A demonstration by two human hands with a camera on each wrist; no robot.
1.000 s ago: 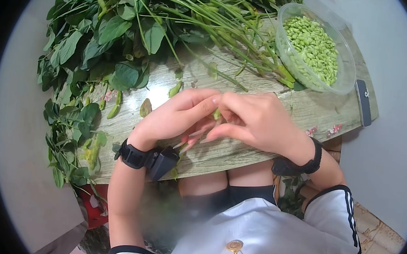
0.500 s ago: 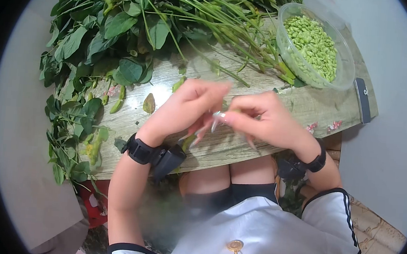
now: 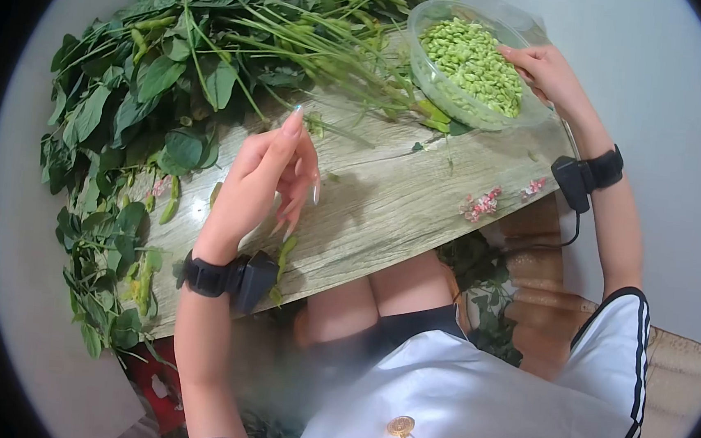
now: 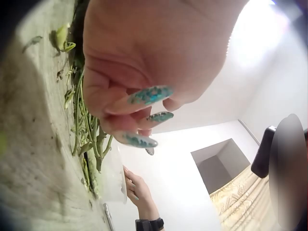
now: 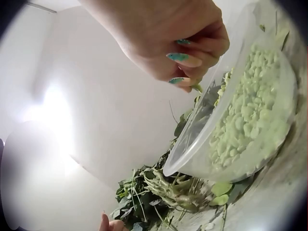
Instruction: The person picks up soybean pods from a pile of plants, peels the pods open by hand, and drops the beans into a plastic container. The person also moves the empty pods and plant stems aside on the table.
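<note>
My right hand (image 3: 549, 80) is over the right rim of a clear plastic bowl (image 3: 531, 118) that holds many shelled green soybeans (image 3: 470, 64). In the right wrist view its fingers are curled, and a small green bean (image 5: 197, 88) shows at the fingertips, just above the rim (image 5: 192, 144). My left hand (image 3: 267, 175) hovers over the middle of the table with its fingers loosely bent and thumb raised; nothing shows between them in the left wrist view. A green soybean pod (image 3: 286, 255) lies below that hand, near the table's front edge.
Leafy soybean plants (image 3: 164, 73) with stems and pods cover the back and left of the wood-grain table (image 3: 401, 198). Loose pods (image 3: 171, 201) lie at the left. A pale wall (image 3: 660, 161) stands close on the right side.
The hands were together over the middle of the table, then parted. My right hand has moved up and right to the bowl; my left hand has shifted slightly left. The head view has turned slightly.
</note>
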